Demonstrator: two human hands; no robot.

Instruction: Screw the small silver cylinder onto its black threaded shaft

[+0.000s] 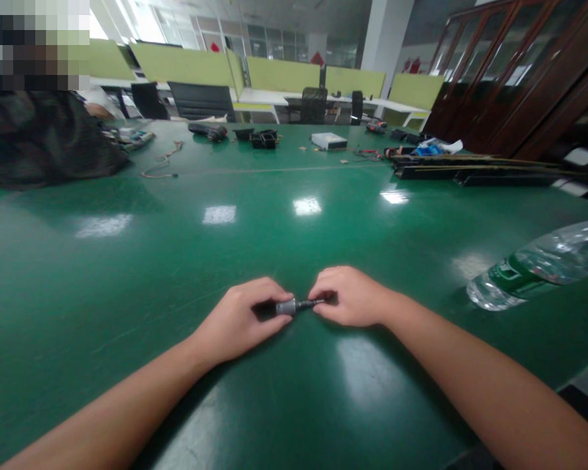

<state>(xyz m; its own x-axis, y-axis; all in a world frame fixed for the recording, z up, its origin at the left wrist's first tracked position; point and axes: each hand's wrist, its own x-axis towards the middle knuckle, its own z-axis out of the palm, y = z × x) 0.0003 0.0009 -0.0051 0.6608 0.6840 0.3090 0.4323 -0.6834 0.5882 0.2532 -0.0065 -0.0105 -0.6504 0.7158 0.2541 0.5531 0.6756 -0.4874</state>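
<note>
A small grey cylinder with a dark, narrow shaft (286, 307) lies sideways between my hands, low over the green table (255, 254). My left hand (240, 316) pinches the grey cylinder between thumb and fingers. At the shaft's right end, my right hand (347, 297) has its thumb and fingertips closed around the thin tip. The cylinder's left end is partly hidden inside my left hand.
A clear plastic bottle with a green label (524, 277) lies at the right. Dark long strips (470, 171), a white box (328, 141), black parts (263, 138) and a cable (164, 163) are farther back. A person in dark clothing (44, 137) is at the far left.
</note>
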